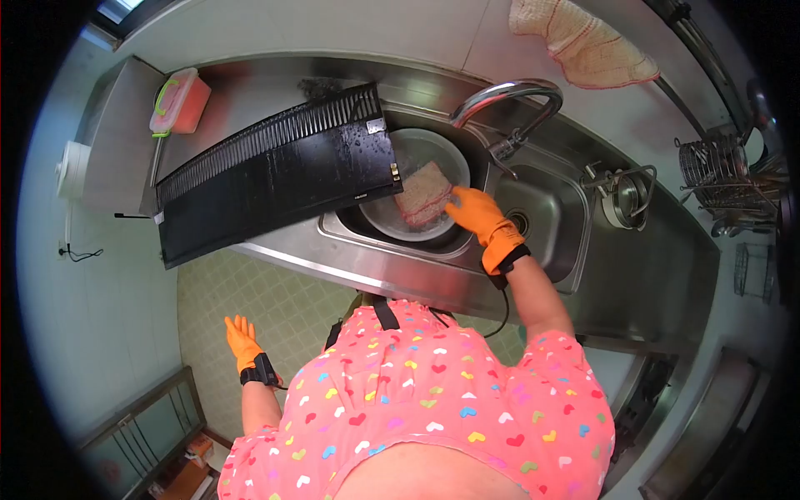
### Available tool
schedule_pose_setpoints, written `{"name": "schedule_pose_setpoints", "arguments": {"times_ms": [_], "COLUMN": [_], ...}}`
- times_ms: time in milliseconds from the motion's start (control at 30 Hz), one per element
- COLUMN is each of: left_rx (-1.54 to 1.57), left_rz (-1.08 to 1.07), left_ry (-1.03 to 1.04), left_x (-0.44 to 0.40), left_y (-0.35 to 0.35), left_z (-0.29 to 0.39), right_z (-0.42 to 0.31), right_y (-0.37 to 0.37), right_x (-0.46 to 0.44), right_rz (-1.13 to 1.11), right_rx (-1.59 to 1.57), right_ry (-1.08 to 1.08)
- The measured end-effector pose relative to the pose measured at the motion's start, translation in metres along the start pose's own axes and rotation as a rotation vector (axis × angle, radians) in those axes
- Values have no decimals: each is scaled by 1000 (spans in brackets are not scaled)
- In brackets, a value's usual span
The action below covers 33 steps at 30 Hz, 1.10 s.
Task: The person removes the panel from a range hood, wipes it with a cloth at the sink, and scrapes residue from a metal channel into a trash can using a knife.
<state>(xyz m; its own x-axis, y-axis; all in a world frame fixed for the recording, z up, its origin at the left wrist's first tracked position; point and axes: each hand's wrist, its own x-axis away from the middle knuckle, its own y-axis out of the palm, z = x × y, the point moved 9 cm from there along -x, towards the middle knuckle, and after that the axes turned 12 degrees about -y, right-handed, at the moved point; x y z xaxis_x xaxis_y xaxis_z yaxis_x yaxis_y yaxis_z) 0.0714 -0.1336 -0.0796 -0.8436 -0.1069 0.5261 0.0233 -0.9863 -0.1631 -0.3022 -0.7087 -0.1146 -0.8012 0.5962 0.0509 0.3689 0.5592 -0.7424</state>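
My right hand (478, 218), in an orange rubber glove, is over the left sink bowl. Its curled fingers pinch the right edge of a wet, pale dishcloth (423, 193) with a red border. The cloth lies in a round grey basin (460, 160) holding water. My left hand (242, 340), gloved the same way, hangs low over the floor with its fingers stretched out and nothing in them. A long black panel (275, 175) with a slatted upper edge and water drops rests slantwise on the counter, its right end overlapping the basin.
A curved faucet (521, 92) arches over the sink. The right sink bowl (546, 212) has a drain. A pot (623, 202) stands right of it. A pink container with a green lid (185, 102) sits at the counter's far left. Utensils hang in a wire rack (712, 167) at right.
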Motion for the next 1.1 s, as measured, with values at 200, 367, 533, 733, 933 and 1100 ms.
{"name": "schedule_pose_setpoints", "arguments": {"times_ms": [200, 367, 533, 733, 933, 1100], "left_rx": [-69, -166, -141, -112, -84, -90], "left_rz": [0, -32, 6, 45, -2, -55], "left_ry": [-40, -23, -23, -75, -33, -24], "left_x": [5, 35, 52, 52, 53, 55], "left_y": [19, 37, 20, 1, 13, 46], "left_z": [-4, 6, 4, -8, -7, -2], "right_z": [-23, 1, 53, 103, 45, 35], "right_y": [76, 120, 176, 227, 115, 51], "right_x": [-17, -51, -63, -81, -70, -46], "right_rz": [-32, -124, -185, -541, -162, -185], "right_rx": [258, 430, 444, 194, -211, -413], "right_ry": [-448, -363, -197, 170, 25, 196]}}
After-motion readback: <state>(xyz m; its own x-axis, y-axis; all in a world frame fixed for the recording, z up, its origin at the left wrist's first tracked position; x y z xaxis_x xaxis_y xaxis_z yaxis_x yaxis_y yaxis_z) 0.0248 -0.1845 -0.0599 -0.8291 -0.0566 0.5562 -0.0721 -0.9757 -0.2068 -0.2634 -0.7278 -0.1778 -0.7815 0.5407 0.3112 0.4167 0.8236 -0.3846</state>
